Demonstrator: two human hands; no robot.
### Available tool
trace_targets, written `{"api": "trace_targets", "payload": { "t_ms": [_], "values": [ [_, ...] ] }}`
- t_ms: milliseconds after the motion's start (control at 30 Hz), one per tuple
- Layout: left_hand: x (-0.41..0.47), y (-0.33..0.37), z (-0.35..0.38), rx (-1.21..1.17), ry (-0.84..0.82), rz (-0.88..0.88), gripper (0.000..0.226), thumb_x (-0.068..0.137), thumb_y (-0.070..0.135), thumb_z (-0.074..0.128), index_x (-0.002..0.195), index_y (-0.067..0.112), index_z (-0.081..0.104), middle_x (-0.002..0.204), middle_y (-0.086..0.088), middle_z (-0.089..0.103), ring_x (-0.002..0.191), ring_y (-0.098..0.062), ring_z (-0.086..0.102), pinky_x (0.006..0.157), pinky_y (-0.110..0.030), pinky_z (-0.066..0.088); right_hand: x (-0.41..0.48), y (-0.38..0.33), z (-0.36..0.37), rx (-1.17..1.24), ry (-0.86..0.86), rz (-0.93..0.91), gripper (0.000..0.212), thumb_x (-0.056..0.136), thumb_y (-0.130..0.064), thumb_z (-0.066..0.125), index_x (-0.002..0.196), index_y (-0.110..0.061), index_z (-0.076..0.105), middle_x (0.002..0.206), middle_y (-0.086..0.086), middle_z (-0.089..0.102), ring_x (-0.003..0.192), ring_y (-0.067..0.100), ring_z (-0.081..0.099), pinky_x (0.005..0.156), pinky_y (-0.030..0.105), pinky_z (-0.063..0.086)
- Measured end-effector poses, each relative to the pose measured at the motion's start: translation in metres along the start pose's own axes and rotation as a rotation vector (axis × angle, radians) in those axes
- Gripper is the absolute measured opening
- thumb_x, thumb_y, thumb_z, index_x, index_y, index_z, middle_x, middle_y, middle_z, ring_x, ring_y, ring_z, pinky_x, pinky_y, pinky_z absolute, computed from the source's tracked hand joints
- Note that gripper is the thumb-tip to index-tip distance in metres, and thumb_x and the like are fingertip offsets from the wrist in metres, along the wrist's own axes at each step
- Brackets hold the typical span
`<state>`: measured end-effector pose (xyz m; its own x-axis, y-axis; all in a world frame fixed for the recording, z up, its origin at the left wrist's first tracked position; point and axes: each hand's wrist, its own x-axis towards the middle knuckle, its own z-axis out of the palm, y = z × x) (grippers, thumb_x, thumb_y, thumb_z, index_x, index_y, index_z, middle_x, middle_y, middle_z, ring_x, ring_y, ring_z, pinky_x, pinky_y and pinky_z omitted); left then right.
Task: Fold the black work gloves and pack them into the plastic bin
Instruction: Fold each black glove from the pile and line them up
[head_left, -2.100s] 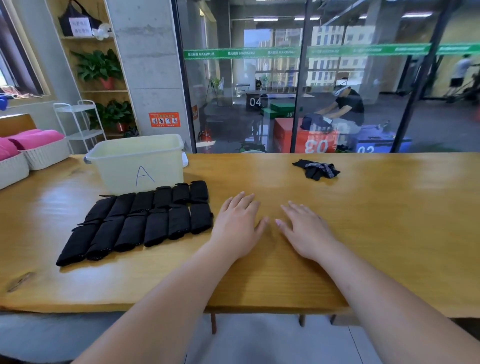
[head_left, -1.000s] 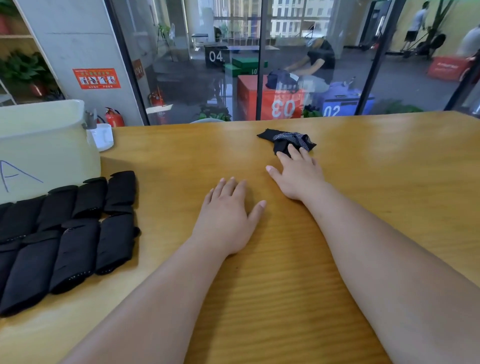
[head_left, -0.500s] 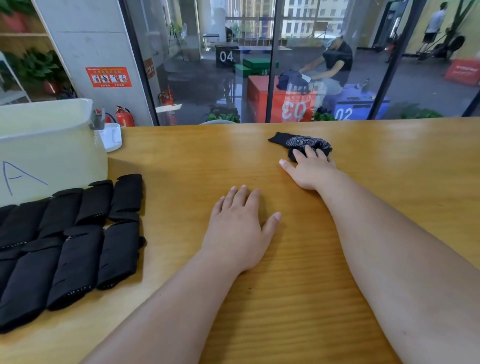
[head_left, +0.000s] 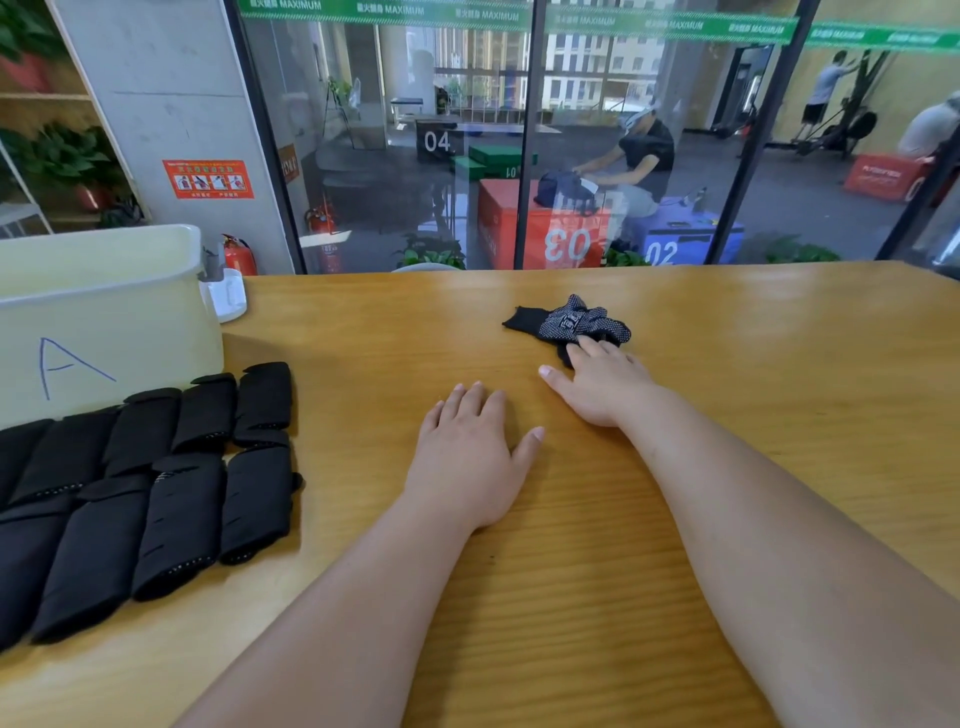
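A crumpled pair of black work gloves (head_left: 566, 323) with white grip dots lies on the wooden table (head_left: 779, 364) near its far edge. My right hand (head_left: 602, 387) reaches out flat, its fingertips touching the near side of those gloves. My left hand (head_left: 470, 452) rests palm down on the table, holding nothing. Several folded black gloves (head_left: 156, 493) lie in two rows at the left. Behind them stands the pale plastic bin (head_left: 104, 322) marked with a blue "A".
A small white object (head_left: 228, 296) sits just right of the bin. A glass wall runs along the table's far edge, with a person and numbered boxes behind it. Shelves with plants stand at the far left.
My right hand slid forward from beside my left hand to the loose gloves and now touches them. My left hand stayed flat on the table. The view shifted right and nearer.
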<state>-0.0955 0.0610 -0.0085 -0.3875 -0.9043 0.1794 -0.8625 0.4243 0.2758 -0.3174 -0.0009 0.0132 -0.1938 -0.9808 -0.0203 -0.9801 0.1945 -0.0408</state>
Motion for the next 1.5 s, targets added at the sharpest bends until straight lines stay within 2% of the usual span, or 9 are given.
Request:
{"api": "trace_targets", "payload": {
  "t_ms": [333,567,767,933,1067,1167,1300,1400,1500],
  "values": [
    [-0.001,0.0,-0.001,-0.064,0.069,0.012,0.076,0.105,0.069,0.033,0.165,0.022,0.032,0.175,-0.004,0.025,0.165,-0.022,0.01,0.132,-0.048,0.016,-0.067,-0.016,0.005,0.02,0.022,-0.091,0.085,0.103,-0.075,0.017,0.169,-0.022,0.021,0.178,-0.004,0.009,0.164,0.022,0.006,0.132,0.05,0.01],
    [-0.015,0.008,-0.006,0.058,0.314,0.168,0.052,0.1,0.038,0.046,0.146,0.016,0.061,0.153,-0.002,0.06,0.147,-0.021,0.048,0.128,-0.043,0.029,-0.123,-0.027,0.012,0.045,0.065,-0.162,0.076,0.105,-0.069,0.021,0.168,-0.025,0.026,0.177,-0.008,0.012,0.163,0.018,0.009,0.132,0.048,0.01],
    [-0.029,0.014,-0.011,0.182,0.215,0.216,0.058,0.096,0.033,0.029,0.136,0.012,0.065,0.135,-0.007,0.07,0.131,-0.027,0.062,0.121,-0.047,0.038,-0.161,-0.022,0.024,0.141,0.207,-0.265,0.067,0.103,-0.064,0.025,0.156,-0.03,0.05,0.167,-0.014,0.038,0.157,0.01,0.029,0.131,0.047,0.016],
    [-0.049,-0.003,-0.019,0.159,0.103,0.219,0.053,0.106,0.038,0.044,0.154,0.018,0.048,0.138,-0.004,0.066,0.126,-0.028,0.061,0.111,-0.043,0.043,-0.164,-0.019,0.026,0.232,0.376,-0.3,0.035,0.099,-0.038,0.057,0.13,-0.033,0.073,0.149,-0.015,0.059,0.142,0.011,0.05,0.126,0.042,0.029],
    [-0.061,-0.022,-0.023,0.183,0.135,0.191,0.052,0.106,0.044,0.044,0.153,0.021,0.05,0.135,-0.001,0.066,0.125,-0.027,0.056,0.104,-0.042,0.046,-0.166,-0.02,0.026,0.227,0.385,-0.261,0.033,0.098,-0.04,0.061,0.127,-0.038,0.075,0.164,-0.009,0.045,0.154,0.019,0.035,0.124,0.042,0.03],
    [-0.069,-0.031,-0.022,0.199,0.208,0.139,0.048,0.103,0.049,0.038,0.13,0.023,0.068,0.12,0.002,0.069,0.111,-0.026,0.056,0.092,-0.04,0.05,-0.17,-0.02,0.022,0.206,0.373,-0.218,0.033,0.1,-0.042,0.058,0.129,-0.042,0.073,0.166,-0.013,0.04,0.157,0.018,0.027,0.125,0.043,0.027],
    [-0.079,-0.036,-0.024,0.258,0.313,0.083,0.056,0.099,0.052,0.031,0.095,0.021,0.077,0.099,0.0,0.064,0.093,-0.027,0.056,0.08,-0.04,0.048,-0.175,-0.022,0.018,0.206,0.374,-0.207,0.031,0.101,-0.039,0.056,0.127,-0.038,0.074,0.152,-0.019,0.055,0.148,0.01,0.038,0.119,0.038,0.031],
    [-0.082,-0.037,-0.029,0.279,0.32,0.028,0.059,0.099,0.054,0.029,0.089,0.02,0.076,0.095,-0.001,0.06,0.09,-0.028,0.056,0.078,-0.041,0.042,-0.176,-0.023,0.015,0.183,0.402,-0.199,0.027,0.102,-0.036,0.055,0.118,-0.035,0.076,0.131,-0.02,0.066,0.131,0.009,0.052,0.111,0.036,0.037],
    [-0.082,-0.04,-0.031,0.224,0.291,0.03,0.053,0.102,0.055,0.035,0.095,0.022,0.076,0.102,0.001,0.06,0.098,-0.024,0.055,0.083,-0.039,0.044,-0.176,-0.024,0.013,0.169,0.463,-0.187,0.02,0.1,-0.037,0.055,0.096,-0.036,0.074,0.102,-0.02,0.068,0.107,0.012,0.058,0.097,0.035,0.043]
  ]
}}
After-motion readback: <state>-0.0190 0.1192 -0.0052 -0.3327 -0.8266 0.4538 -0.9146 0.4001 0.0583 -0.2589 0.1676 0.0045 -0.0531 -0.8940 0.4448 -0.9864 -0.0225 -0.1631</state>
